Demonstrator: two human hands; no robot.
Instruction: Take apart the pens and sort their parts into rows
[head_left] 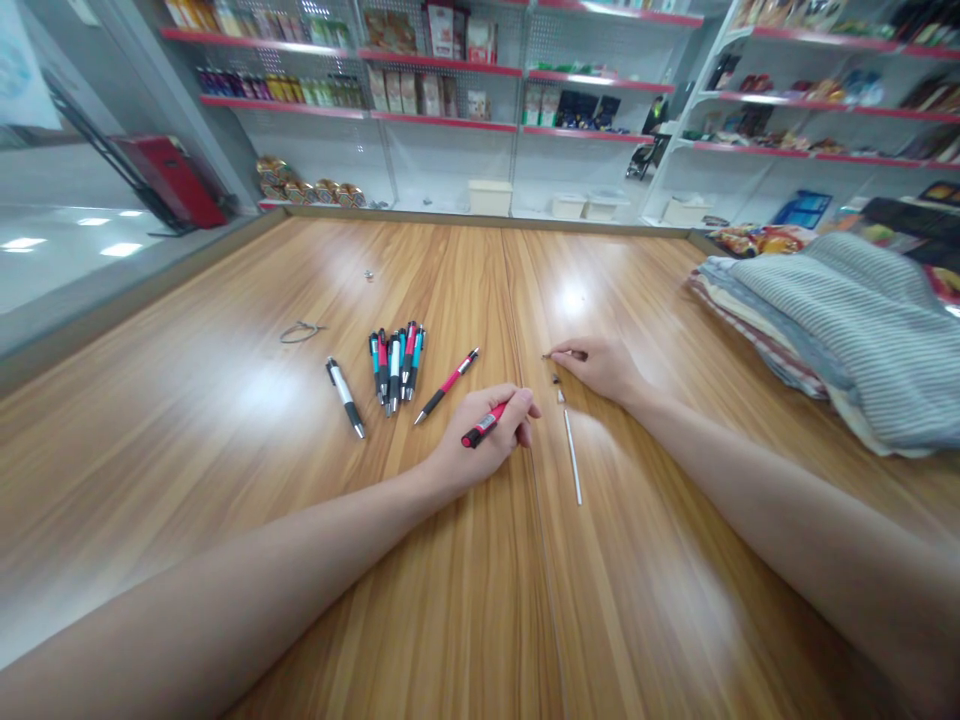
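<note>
The person's left hand [495, 432] is grasping a red pen [484, 425], its fingers curling around the barrel; the visible end is pointing back and to the left, while the other is hiding among the fingers. The right hand [596, 365] is reaching in from the other side, thumb and forefinger meeting at a tiny part [545, 357] on the table [450, 600]; whether they are pinching it or only touching it, I cannot tell. Between the forearms, a thin white refill [573, 457] is lying with its long axis running away from the person, its far end leaning slightly left. A small pale piece [560, 396] is sitting just beyond that end, and a dark piece [556, 379] is resting farther on, so all are forming a rough line toward the right fingertips. The dark piece is lying nearer the right hand, whereas the left fingers are coming closer to the refill's far end. A loose pink pen [448, 385] is lying just left of the left hand.
</note>
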